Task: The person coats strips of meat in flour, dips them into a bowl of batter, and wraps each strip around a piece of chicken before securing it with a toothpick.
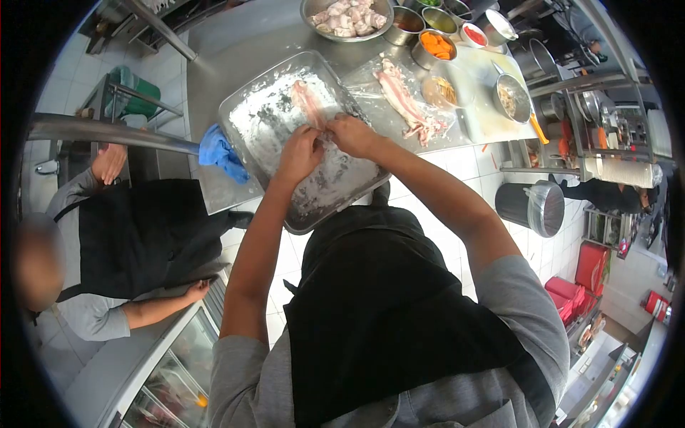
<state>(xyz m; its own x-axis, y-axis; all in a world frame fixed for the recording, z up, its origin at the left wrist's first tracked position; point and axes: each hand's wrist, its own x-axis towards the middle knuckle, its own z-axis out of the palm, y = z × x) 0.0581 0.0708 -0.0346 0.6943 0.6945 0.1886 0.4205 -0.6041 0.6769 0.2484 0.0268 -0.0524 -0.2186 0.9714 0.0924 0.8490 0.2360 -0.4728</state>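
Note:
A large metal tray [334, 196] lies in front of me, its inside dusted with white powder [262, 107] that looks like flour. On the powder is a strip of bacon [307, 100], pale pink and fatty, pointing away from me. My left hand [301, 153] and my right hand [351, 135] meet at its near end, fingers closed in a pinch on it. Their fingertips partly hide that end. To the right of the tray, more bacon strips [403, 100] lie in a pile on a clear plastic sheet [364, 77].
Behind the tray stand a bowl of raw meat pieces [348, 18] and a container of orange chunks [437, 46]. Rightward are a white cutting board [485, 118], a strainer [512, 98] and an orange-handled knife [538, 128]. A blue cloth [222, 153] hangs leftward, near another person [135, 242].

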